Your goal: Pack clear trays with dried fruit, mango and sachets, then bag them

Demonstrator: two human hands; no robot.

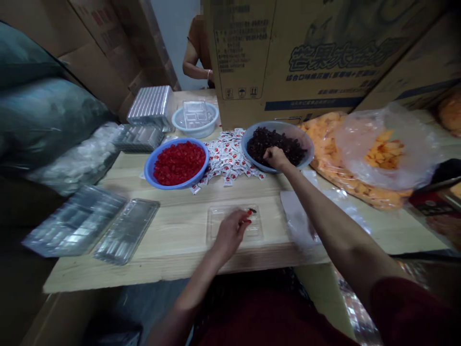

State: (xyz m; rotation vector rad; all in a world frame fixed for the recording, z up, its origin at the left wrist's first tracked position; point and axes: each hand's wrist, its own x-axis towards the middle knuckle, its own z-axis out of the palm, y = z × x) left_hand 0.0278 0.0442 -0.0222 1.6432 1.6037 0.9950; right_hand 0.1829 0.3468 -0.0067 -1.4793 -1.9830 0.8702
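Note:
A clear plastic compartment tray (256,231) lies flat near the table's front edge. Over it, my left hand (230,229) is closed in a pinch, with a red piece (248,221) at its fingertips. Beside those fingers, another bit of red and a dark piece (253,210) show at the tray's far right corner. My right hand (276,157) reaches into a pale blue bowl (307,144) of dark pieces (268,139); its fingers are pressed together, and what they hold is hidden. Left of that bowl stands a blue bowl (148,172) full of red pieces (180,162).
Small white-and-red packets (226,156) lie heaped between the bowls. Stacked clear trays (149,103) and lids (127,230) are at left. Bags of orange pieces (334,149) lie right. Behind stands a large carton (288,57); past it, a person's arm (196,69) shows.

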